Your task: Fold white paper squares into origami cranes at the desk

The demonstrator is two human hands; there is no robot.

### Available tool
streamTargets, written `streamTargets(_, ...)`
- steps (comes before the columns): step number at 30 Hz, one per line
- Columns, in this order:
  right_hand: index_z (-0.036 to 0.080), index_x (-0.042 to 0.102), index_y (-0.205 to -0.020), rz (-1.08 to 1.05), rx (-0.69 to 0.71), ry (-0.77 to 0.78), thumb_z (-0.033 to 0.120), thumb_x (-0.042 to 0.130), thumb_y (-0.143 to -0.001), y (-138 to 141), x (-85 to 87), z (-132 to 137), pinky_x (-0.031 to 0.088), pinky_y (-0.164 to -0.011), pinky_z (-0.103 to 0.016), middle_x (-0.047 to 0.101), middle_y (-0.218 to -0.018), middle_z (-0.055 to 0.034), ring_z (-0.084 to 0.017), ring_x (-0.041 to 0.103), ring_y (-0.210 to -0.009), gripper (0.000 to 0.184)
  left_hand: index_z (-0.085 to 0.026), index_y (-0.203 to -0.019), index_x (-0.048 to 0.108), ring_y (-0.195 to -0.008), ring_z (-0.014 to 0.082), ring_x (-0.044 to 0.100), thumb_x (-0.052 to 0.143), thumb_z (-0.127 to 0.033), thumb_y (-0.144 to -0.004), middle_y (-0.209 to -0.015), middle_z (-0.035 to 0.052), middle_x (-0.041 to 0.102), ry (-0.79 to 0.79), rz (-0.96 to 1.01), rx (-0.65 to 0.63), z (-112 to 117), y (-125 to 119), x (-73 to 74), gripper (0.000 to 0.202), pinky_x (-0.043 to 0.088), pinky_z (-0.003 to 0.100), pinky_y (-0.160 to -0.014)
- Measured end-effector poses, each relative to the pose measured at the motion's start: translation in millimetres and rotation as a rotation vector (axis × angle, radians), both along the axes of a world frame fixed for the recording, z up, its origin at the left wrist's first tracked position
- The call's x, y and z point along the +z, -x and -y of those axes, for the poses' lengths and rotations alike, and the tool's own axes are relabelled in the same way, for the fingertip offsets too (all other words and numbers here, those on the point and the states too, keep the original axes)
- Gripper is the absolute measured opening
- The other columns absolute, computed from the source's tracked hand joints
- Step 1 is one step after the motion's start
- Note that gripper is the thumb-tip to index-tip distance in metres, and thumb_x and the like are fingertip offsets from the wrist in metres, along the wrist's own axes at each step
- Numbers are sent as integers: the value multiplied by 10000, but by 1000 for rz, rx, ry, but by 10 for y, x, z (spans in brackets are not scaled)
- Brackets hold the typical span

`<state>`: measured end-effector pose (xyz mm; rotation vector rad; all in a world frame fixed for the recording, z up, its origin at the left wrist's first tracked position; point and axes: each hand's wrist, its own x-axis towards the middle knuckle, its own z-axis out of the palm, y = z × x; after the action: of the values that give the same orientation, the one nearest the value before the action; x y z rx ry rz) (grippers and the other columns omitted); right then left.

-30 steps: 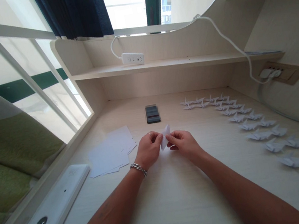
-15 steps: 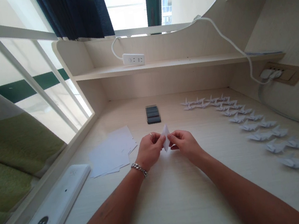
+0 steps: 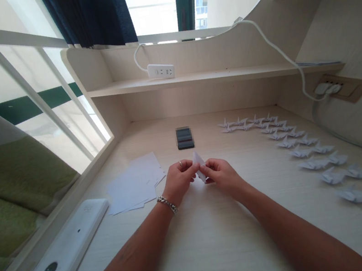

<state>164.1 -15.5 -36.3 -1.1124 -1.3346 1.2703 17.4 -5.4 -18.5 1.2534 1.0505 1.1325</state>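
A small folded piece of white paper [image 3: 199, 165] is pinched between both hands just above the middle of the pale wooden desk [image 3: 206, 242]. My left hand [image 3: 178, 182], with a ring and a chain bracelet, grips its left side. My right hand [image 3: 220, 175] grips its right side with thumb and fingers closed. The paper's pointed tip sticks up between the fingertips; its lower part is hidden behind them.
A loose stack of white sheets [image 3: 135, 182] lies left of the hands. A dark phone [image 3: 184, 137] rests farther back. Several folded paper cranes [image 3: 312, 155] curve along the right side. A white flat device [image 3: 69, 244] lies at the front left. A power strip [image 3: 161, 70] sits on the shelf.
The folded paper has turned between the fingers, its tip now leaning left instead of right. Both hands stay at the same spot.
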Motion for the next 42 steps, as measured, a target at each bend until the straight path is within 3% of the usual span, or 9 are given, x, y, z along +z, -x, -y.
streamTargets(6, 174, 569, -665, -2, 41, 14, 500, 719, -675, 13, -16, 8, 480, -542, -266, 613, -616, 3, -135, 579, -565, 360, -121, -663, 653, -542, 94, 517, 754, -371, -648, -593, 14, 609, -4, -18, 16, -4, 11, 8, 269, 397, 218, -525)
streamTargets(12, 161, 620, -762, -158, -77, 48, 466, 779, -601, 18, 42, 0, 525, -580, -284, 650, -647, 2, -129, 618, -548, 380, -128, -650, 622, -579, 111, 551, 765, -399, -635, -601, 17, 609, 23, 4, 105, -20, 14, -13, 307, 428, 230, -557)
streamTargets(25, 140, 700, -800, -169, -176, -63, 393, 800, -611, -113, 57, -60, 533, -597, -290, 675, -614, -23, -139, 620, -564, 331, -109, -718, 671, -631, 117, 595, 750, -416, -670, -663, 43, 645, 88, 176, 96, -22, 55, 50, 320, 471, 235, -607)
streamTargets(30, 140, 726, -801, -70, -154, -125, 374, 788, -632, -130, 63, -66, 515, -572, -287, 680, -615, -33, -141, 610, -551, 296, -115, -917, 700, -665, 143, 640, 806, -322, -613, -738, 61, 703, -13, 82, 59, -8, 60, 45, 383, 527, 286, -678)
streamTargets(33, 143, 727, -800, -93, -146, -108, 384, 794, -616, -120, 79, -58, 530, -595, -302, 687, -629, -37, -150, 624, -566, 310, -94, -868, 713, -666, 155, 649, 810, -305, -608, -763, 83, 718, -68, 41, 66, 0, 51, 48, 349, 544, 294, -665)
streamTargets(38, 147, 708, -796, -189, -260, -28, 375, 828, -548, -178, 115, -75, 547, -616, -297, 675, -617, -21, -143, 633, -571, 358, -90, -837, 710, -681, 147, 658, 817, -287, -600, -761, 78, 724, -27, 137, 153, -22, 54, 47, 327, 558, 278, -677)
streamTargets(42, 160, 697, -849, -170, -319, -45, 420, 776, -626, -207, 124, -78, 519, -560, -256, 683, -697, -29, -138, 635, -609, 352, -95, -826, 705, -660, 131, 654, 819, -277, -597, -748, 67, 722, -15, 167, 159, -26, 52, 48, 315, 558, 259, -665)
